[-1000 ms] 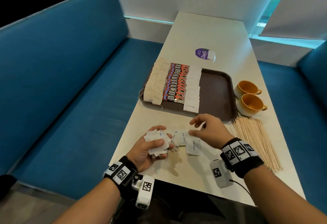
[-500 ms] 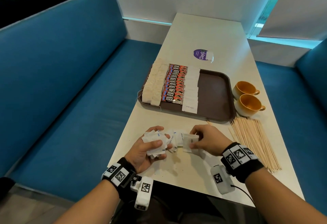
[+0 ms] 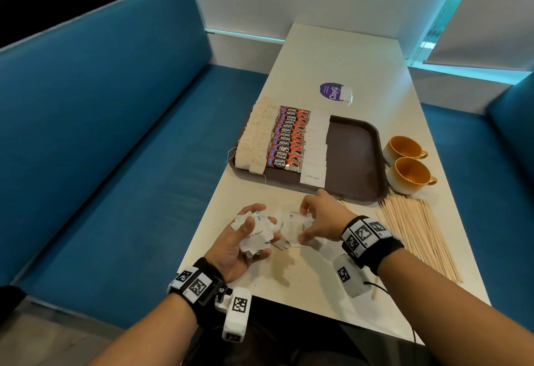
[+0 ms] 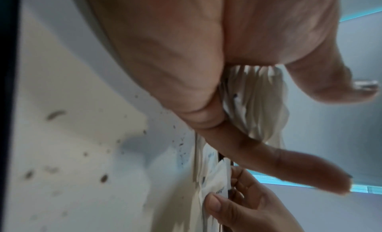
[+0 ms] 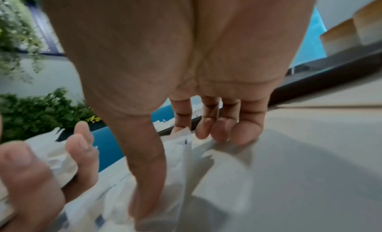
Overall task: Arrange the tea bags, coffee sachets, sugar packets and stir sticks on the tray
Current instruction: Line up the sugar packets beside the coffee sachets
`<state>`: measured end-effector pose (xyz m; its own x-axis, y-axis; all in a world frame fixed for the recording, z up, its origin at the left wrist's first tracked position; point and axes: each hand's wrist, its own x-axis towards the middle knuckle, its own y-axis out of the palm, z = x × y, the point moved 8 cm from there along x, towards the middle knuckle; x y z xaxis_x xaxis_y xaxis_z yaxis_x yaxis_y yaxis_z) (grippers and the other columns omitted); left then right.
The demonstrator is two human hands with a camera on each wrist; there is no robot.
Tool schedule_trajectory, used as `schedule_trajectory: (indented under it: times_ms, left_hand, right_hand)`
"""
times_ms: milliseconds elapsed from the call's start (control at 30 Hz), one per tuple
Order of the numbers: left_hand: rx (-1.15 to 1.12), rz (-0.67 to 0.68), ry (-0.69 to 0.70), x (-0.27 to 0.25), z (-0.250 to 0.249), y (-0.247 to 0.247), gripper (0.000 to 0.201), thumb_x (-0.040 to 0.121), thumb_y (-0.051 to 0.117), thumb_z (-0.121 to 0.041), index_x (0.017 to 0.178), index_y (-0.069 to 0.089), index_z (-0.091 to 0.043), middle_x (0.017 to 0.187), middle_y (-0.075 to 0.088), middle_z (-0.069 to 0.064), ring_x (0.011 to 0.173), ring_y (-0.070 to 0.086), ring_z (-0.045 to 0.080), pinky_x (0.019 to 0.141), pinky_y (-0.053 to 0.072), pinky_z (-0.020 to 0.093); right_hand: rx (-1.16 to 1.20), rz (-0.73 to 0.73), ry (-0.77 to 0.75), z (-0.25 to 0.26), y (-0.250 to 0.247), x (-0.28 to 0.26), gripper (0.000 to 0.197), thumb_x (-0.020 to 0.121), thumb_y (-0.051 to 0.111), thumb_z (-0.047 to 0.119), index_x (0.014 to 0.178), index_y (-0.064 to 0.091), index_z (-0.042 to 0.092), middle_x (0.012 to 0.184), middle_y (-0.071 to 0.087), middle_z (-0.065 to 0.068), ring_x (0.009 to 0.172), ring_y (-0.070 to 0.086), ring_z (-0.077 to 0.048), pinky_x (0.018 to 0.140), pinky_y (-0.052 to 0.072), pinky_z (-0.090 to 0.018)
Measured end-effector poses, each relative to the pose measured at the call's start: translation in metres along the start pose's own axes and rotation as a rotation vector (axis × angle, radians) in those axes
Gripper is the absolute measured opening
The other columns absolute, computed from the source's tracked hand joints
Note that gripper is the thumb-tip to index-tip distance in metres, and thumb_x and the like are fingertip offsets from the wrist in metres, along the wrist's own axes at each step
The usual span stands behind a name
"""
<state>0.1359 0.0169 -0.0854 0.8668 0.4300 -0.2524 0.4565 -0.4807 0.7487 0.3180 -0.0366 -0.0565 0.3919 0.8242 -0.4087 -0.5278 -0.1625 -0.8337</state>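
Observation:
My left hand (image 3: 245,238) lies palm up near the table's front edge and grips a bundle of white sugar packets (image 3: 255,235); the bundle (image 4: 256,103) also shows in the left wrist view. Just right of it my right hand (image 3: 313,221) pinches a white sugar packet (image 3: 297,225) from a small loose pile on the table, thumb and forefinger on its edges (image 5: 181,153). The brown tray (image 3: 355,157) beyond holds rows of tea bags (image 3: 255,140), coffee sachets (image 3: 289,137) and sugar packets (image 3: 316,146); its right half is bare. Wooden stir sticks (image 3: 416,230) lie on the table to the right.
Two orange cups (image 3: 407,160) stand right of the tray. A purple round sticker (image 3: 332,91) lies behind the tray. Blue bench seats (image 3: 115,134) flank the white table (image 3: 332,48) on both sides.
My right hand has come down and left onto the loose packets beside my left hand and now pinches one. The left hand has kept its bundle and barely moved.

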Motion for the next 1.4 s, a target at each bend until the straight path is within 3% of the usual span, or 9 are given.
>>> schedule_trajectory:
  times_ms: [133,267,433,567,833,967,1067,1267,1400]
  left_hand:
    - [-0.054,-0.040,0.025,0.001,-0.003,-0.006,0.087,0.049,0.096,-0.058,0.121,0.063,-0.024,0.110,0.067,0.012,0.089,0.070,0.030,0.053,0.057,0.030]
    - [-0.156,-0.042,0.065,0.002,-0.006,-0.013,0.084,0.051,0.095,-0.059,0.122,0.067,-0.025,0.112,0.065,0.011,0.092,0.067,0.030,0.052,0.059,0.030]
    - [-0.186,-0.040,0.079,0.003,-0.005,-0.016,0.083,0.052,0.094,-0.060,0.122,0.067,-0.025,0.113,0.065,0.010,0.092,0.066,0.030,0.053,0.060,0.029]
    - [-0.179,-0.044,0.072,0.004,-0.003,-0.019,0.083,0.053,0.093,-0.060,0.123,0.066,-0.026,0.113,0.065,0.010,0.093,0.065,0.031,0.055,0.060,0.029]
    - [-0.153,-0.036,0.064,0.007,-0.003,-0.020,0.083,0.053,0.093,-0.061,0.124,0.065,-0.026,0.114,0.064,0.010,0.093,0.064,0.031,0.058,0.060,0.031]
    - [-0.137,-0.045,0.066,0.008,-0.002,-0.023,0.084,0.053,0.092,-0.063,0.124,0.066,-0.026,0.115,0.064,0.011,0.094,0.065,0.032,0.058,0.061,0.031]
    - [-0.135,-0.040,0.068,0.008,-0.001,-0.023,0.084,0.053,0.091,-0.064,0.123,0.066,-0.026,0.114,0.064,0.011,0.093,0.066,0.030,0.055,0.061,0.032]
    - [-0.052,-0.030,0.039,0.008,0.001,-0.015,0.089,0.051,0.086,-0.072,0.122,0.064,-0.024,0.112,0.064,0.012,0.089,0.068,0.031,0.053,0.057,0.032]
    - [0.101,-0.028,0.010,0.010,0.009,-0.013,0.120,0.050,0.078,-0.082,0.141,0.048,-0.010,0.121,0.065,0.022,0.090,0.071,0.032,0.058,0.058,0.036]
  right_hand:
    - [0.267,-0.009,-0.012,-0.016,-0.005,-0.005,0.040,0.064,0.096,0.023,0.088,0.064,0.018,0.083,0.064,0.007,0.075,0.060,-0.014,0.068,0.053,-0.033]
    - [0.623,0.067,-0.059,-0.018,-0.008,-0.013,0.039,0.068,0.093,0.007,0.093,0.063,0.006,0.077,0.074,-0.010,0.067,0.067,-0.022,0.070,0.055,-0.038]
    - [0.292,0.149,-0.139,0.014,0.007,-0.010,0.056,0.069,0.093,0.026,0.117,0.064,0.032,0.086,0.073,0.000,0.071,0.063,-0.009,0.073,0.051,-0.027]
    - [0.034,0.132,-0.143,0.037,0.013,-0.001,0.075,0.072,0.090,0.028,0.137,0.052,0.037,0.096,0.060,0.009,0.083,0.055,-0.009,0.076,0.044,-0.027]
    - [-0.125,0.070,-0.161,0.042,0.012,0.003,0.056,0.068,0.090,0.039,0.116,0.062,0.031,0.108,0.048,0.005,0.095,0.052,-0.017,0.080,0.049,-0.034]
    - [0.085,0.011,-0.179,0.030,0.009,-0.006,0.029,0.075,0.085,0.036,0.095,0.068,0.025,0.094,0.059,0.010,0.082,0.055,-0.011,0.067,0.041,-0.024]
    - [0.265,0.004,-0.144,0.013,0.007,-0.014,0.023,0.078,0.085,0.037,0.085,0.070,0.022,0.078,0.068,0.005,0.069,0.058,-0.009,0.064,0.047,-0.027]
    - [0.840,-0.099,-0.160,0.012,-0.024,-0.036,0.022,0.079,0.087,0.018,0.090,0.075,0.003,0.075,0.072,-0.006,0.062,0.057,-0.013,0.060,0.046,-0.026]
    - [0.817,0.060,-0.239,0.058,-0.018,-0.040,0.030,0.075,0.090,0.011,0.098,0.073,0.001,0.080,0.075,-0.009,0.064,0.064,-0.017,0.059,0.053,-0.027]
